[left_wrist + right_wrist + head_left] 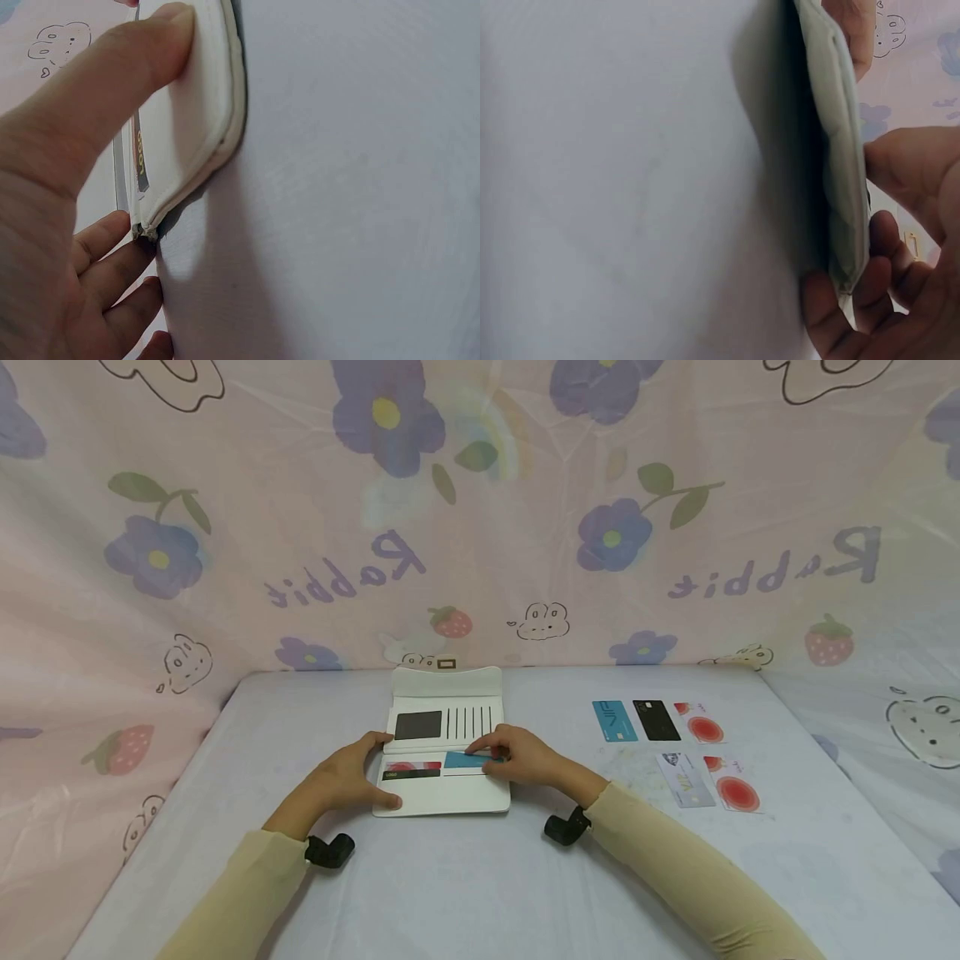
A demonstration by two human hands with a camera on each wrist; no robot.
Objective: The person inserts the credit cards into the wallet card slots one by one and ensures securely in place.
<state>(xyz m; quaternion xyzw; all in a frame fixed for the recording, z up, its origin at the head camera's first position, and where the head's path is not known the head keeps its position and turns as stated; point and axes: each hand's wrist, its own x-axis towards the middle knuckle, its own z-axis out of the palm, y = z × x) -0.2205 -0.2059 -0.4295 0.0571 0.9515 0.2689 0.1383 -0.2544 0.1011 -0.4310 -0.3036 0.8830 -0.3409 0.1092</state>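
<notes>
An opened white wallet [442, 797] lies on the table, with a dark window [418, 725] and a row of slots in its upper half. My left hand [341, 781] grips its left side, thumb on the lower panel, as the left wrist view also shows. A red-patterned card [412, 766] and a black card [411, 774] sit in the left pockets. With fingertips and thumb, my right hand [528, 756] pinches a blue card [461, 760] at the right pocket; the card's right end is hidden. In the right wrist view, fingers surround the wallet's edge [847, 165].
Right of the wallet lie a blue card [615, 721], a black card [656, 720] and a white card with a red circle [703, 727]. Nearer are a silver card [685, 781] and another red-circle card [737, 789]. A patterned cloth [480, 552] hangs behind the table.
</notes>
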